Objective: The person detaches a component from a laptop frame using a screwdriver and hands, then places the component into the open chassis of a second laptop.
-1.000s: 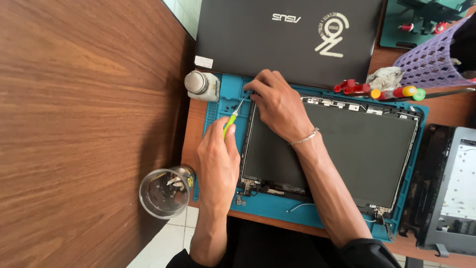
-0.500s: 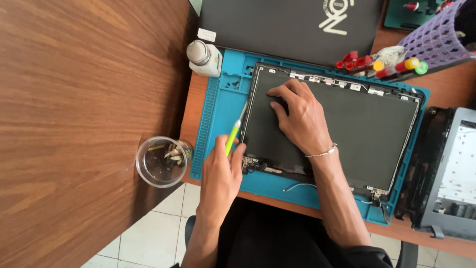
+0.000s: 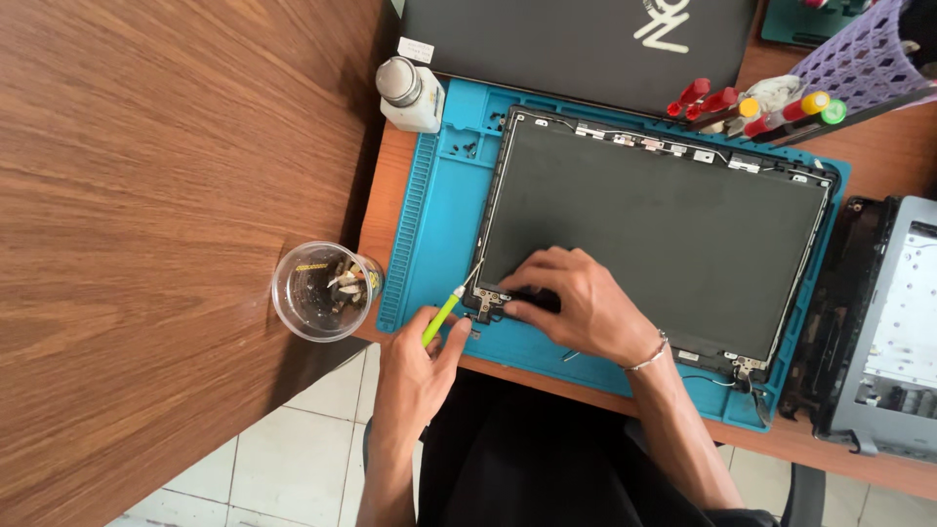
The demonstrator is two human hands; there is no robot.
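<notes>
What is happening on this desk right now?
A person works on an opened laptop screen panel that lies flat on a blue work mat. The left hand holds a small screwdriver with a yellow-green handle, its tip at the panel's near left corner. The right hand presses on the metal hinge bracket there. A clear cup of small parts stands left of the mat.

Off to the side there's a clear plastic cup [image 3: 322, 291] with what might be small bits inside, a white bottle [image 3: 410, 95], a closed grey laptop [image 3: 576, 44], a purple mesh basket [image 3: 864, 54], and red-handled tools [image 3: 708, 101].
</notes>
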